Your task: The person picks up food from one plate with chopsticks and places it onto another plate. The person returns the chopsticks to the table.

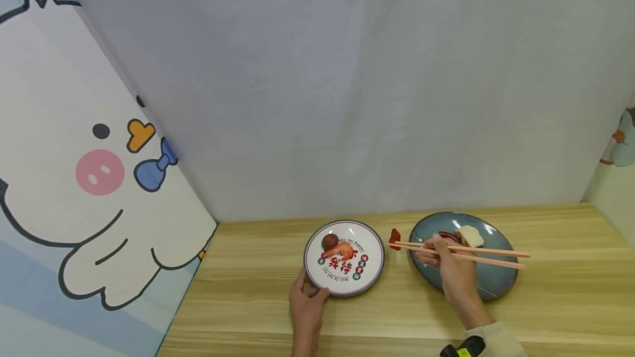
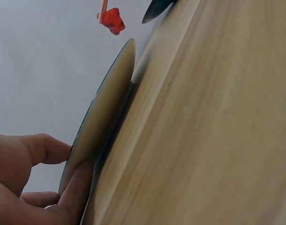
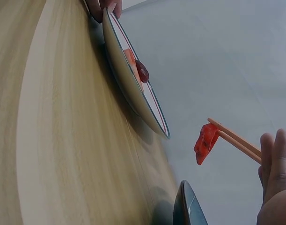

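Red food piece (image 1: 394,237) hangs in chopsticks (image 1: 496,251) between two plates

The right hand (image 1: 453,269) grips a pair of slim, pale-orange chopsticks, whose tips are clamped on the glossy, irregular red piece. Both wrist views show this piece held up in the air, clear of the wooden table (image 1: 238,280) with its light yellow-brown grain. From the head view it appears in the gap between the plates, just left of the blue-grey, dark-rimmed plate (image 1: 496,282), over which the right hand is poised.

On that right-hand plate, towards the far side, lie a cream-coloured, thick slice (image 1: 469,236) and, to its left, a dark red, narrow piece (image 1: 448,236), partly hidden by the hand.

To the left, the left hand (image 1: 306,307) holds the near-left edge of a round white plate (image 1: 374,255) with a dark rim, a thin red ring and printed characters. Its digits are closed on the rim, one of them against the underside. Left of centre on this plate are an orange-pink, curved shrimp (image 1: 339,249) and a dark reddish-brown, rounded piece (image 1: 329,242), touching at the shrimp's far-left side.
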`<state>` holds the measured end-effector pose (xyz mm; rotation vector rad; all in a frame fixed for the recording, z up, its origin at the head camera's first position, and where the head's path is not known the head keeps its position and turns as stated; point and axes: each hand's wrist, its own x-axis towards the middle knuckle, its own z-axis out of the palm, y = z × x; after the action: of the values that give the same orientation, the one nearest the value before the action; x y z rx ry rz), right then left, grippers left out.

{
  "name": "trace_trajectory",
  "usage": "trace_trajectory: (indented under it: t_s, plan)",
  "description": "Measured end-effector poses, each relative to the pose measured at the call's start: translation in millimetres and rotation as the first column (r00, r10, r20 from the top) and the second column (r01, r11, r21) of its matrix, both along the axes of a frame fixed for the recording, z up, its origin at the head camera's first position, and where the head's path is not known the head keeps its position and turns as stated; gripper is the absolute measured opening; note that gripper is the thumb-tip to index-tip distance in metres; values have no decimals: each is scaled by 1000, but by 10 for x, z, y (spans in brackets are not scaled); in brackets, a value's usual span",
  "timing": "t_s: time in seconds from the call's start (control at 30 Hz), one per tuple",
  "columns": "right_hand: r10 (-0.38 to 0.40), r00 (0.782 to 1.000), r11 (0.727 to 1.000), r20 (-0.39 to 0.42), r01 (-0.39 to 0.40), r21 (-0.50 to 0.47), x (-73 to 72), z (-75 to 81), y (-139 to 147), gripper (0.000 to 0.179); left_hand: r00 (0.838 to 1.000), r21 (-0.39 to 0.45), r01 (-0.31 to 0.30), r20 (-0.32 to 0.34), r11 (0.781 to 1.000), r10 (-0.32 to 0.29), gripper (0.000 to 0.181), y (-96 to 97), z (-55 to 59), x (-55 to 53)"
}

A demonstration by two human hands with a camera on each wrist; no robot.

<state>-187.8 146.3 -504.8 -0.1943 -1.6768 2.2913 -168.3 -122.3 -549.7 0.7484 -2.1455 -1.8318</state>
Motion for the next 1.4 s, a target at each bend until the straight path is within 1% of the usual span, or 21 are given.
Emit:
trace_trajectory:
  t_s: [0.2,0.33,0.43,0.6,0.73,0.87,1.07,1.4]
  plan:
    - [2,999,1000,-38,-3,-21,2,12,51,30,1000,-2,-3,4,1000,3,83,4,15,-9]
    - [6,999,998,-53,-9,-64,6,25,78,30,1000,-6,5,-9,1000,-5,82,-1,24,-8]
    - [-7,999,997,-33,4,-78,13,36,92,29,1000,-6,5,-5,1000,-5,82,-1,24,7]
    - [-27,1000,998,11,28,-64,35,52,115,28,1000,-4,4,1,1000,-4,82,2,27,31]
    - [-32,999,998,8,33,-57,51,56,138,29,1000,-2,10,-9,1000,-10,82,-2,31,31]
    - [-42,999,997,-1,42,-65,62,52,164,32,1000,3,11,-5,1000,-11,83,-3,39,34]
    - [-50,999,996,15,51,-79,70,50,208,31,1000,4,9,-1,1000,-9,83,-1,53,42]
    - [-71,997,994,22,73,-85,81,70,280,33,1000,7,13,-20,1000,-13,83,-5,46,31]
